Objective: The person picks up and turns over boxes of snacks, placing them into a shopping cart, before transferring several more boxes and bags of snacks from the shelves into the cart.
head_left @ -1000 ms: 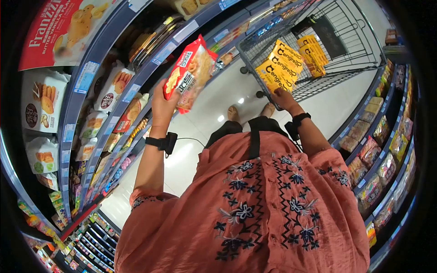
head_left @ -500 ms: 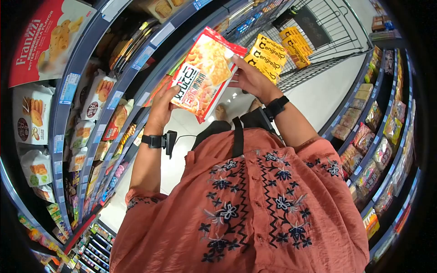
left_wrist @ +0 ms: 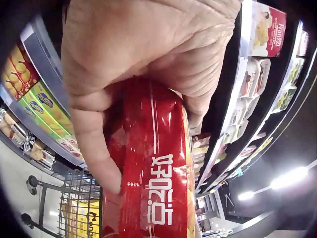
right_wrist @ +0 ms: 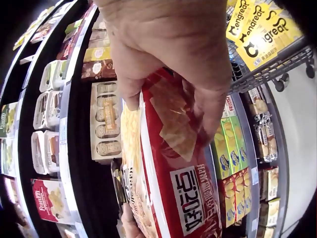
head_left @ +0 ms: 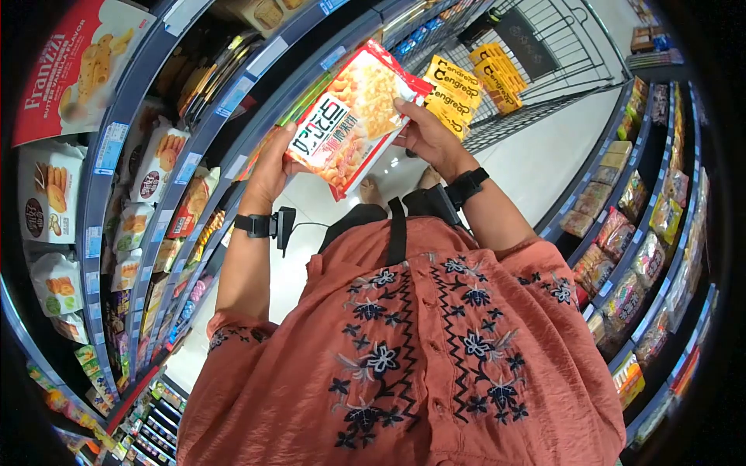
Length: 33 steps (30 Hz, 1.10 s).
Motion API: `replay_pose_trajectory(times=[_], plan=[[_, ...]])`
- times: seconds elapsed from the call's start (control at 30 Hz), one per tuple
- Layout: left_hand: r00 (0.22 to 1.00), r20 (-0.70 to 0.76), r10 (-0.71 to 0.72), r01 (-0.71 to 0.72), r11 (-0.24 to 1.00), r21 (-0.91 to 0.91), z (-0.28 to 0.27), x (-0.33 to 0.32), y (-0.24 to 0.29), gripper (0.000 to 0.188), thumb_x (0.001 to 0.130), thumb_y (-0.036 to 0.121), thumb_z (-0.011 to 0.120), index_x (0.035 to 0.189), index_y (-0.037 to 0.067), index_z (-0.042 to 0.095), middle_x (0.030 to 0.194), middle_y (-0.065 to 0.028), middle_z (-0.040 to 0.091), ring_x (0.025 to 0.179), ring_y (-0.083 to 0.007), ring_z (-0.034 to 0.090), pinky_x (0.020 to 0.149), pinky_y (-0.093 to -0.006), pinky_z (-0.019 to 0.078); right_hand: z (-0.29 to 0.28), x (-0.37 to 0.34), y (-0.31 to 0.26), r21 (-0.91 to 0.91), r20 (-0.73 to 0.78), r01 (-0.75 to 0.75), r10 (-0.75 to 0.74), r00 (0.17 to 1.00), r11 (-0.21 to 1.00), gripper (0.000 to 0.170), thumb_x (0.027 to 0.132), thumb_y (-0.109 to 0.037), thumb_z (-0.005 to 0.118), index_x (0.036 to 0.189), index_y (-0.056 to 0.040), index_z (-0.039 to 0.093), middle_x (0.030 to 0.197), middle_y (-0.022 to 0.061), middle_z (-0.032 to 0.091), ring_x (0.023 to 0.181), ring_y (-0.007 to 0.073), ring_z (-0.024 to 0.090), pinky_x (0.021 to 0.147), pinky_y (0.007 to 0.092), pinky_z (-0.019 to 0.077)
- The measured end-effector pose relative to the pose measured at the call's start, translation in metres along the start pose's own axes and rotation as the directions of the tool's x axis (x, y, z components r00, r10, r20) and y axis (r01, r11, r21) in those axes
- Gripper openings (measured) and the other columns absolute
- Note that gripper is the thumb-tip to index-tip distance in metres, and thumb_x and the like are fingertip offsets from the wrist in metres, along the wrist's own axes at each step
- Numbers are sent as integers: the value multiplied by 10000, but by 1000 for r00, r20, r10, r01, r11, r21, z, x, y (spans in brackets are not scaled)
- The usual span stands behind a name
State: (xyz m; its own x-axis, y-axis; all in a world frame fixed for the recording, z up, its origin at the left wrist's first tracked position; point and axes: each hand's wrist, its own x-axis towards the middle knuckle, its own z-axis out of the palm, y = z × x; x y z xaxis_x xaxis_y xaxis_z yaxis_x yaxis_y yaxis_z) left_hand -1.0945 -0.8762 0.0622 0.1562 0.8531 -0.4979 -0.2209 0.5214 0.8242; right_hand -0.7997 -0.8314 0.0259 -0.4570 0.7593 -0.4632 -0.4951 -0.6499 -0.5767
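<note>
Red-and-white snack packet held between two hands beside a wire cart with yellow packs

The grey wire-mesh shopping cart (head_left: 594,81) holds glossy yellow packs with black lettering (head_left: 452,97), lying overlapped, and a second group of yellow packs (head_left: 495,76) just beside them, near a dark panel (head_left: 527,43) on the cart's wire wall. The curved shelves (head_left: 97,186) carry white bags with biscuit pictures (head_left: 53,190) behind blue-grey edges lined with price labels; in the right wrist view, a pale box (right_wrist: 105,121) shows rows of round shapes

The thing in hand is a plump packet (head_left: 357,116) of shiny, slightly crinkled film, roughly rectangular with flattened end seams. Its front shows golden, knobbly snack pieces, a white band with dark and red characters, and red edges; its side is deep red with white lettering. It is tilted in front of the person's coral embroidered shirt (head_left: 420,342), above the pale, shiny floor, overlapping part of the cart in the head view

Both hands grip it and are parted only as far as its thickness: the left hand (head_left: 272,167) clasps one end, thumb and fingers on opposite faces, and the right hand (head_left: 435,140) clasps the other end, thumb on the front
</note>
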Motion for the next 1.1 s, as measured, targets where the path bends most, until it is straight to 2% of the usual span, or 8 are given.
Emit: replay_pose_trajectory(times=[0.13,0.27,0.37,0.77,0.87,1.1], plan=[[999,35,33,-32,999,-30,5,9,9,491,972,420,540,1206,-12,547,1084,-140,668,963,-207,688,726,-340,615,-6,-4,-2,112,-12,59,-58,998,992,411,942,-269,625,1292,-79,522,1228,94,643,1097,228,644,1017,468,473],[994,105,40,-41,999,11,15,19,19,536,975,412,538,1259,-42,509,1105,-152,656,975,-216,684,751,-354,610,-18,-5,-5,173,-28,87,-83,996,981,411,953,-264,611,1307,-79,512,1242,100,639,1130,242,633,1022,476,468],[994,101,33,-39,998,55,22,28,22,546,965,422,552,1271,-28,512,1120,-139,644,1013,-196,661,762,-349,593,-20,-9,-10,197,-30,121,-117,993,973,416,955,-255,610,1315,-74,505,1251,105,636,1137,246,630,1020,481,468],[992,121,17,-35,989,145,49,60,29,515,950,434,579,1226,1,563,1070,-96,651,958,-157,646,760,-300,557,-39,-19,-29,212,-115,192,-170,979,958,404,954,-239,614,1303,-64,511,1232,117,645,1102,248,649,962,455,514],[993,113,28,-43,991,130,53,66,26,503,948,423,585,1222,2,572,1056,-90,655,951,-154,648,756,-298,559,-51,-18,-32,229,-72,157,-144,987,961,450,959,-219,611,1354,-65,461,1320,120,588,1195,270,590,1012,479,484],[996,84,29,-37,994,104,64,75,25,487,943,394,603,1225,-2,575,1049,-83,658,928,-147,652,743,-290,563,-54,-21,-41,220,-118,190,-167,979,957,457,955,-229,616,1356,-73,464,1321,109,589,1203,256,584,1033,459,469]])
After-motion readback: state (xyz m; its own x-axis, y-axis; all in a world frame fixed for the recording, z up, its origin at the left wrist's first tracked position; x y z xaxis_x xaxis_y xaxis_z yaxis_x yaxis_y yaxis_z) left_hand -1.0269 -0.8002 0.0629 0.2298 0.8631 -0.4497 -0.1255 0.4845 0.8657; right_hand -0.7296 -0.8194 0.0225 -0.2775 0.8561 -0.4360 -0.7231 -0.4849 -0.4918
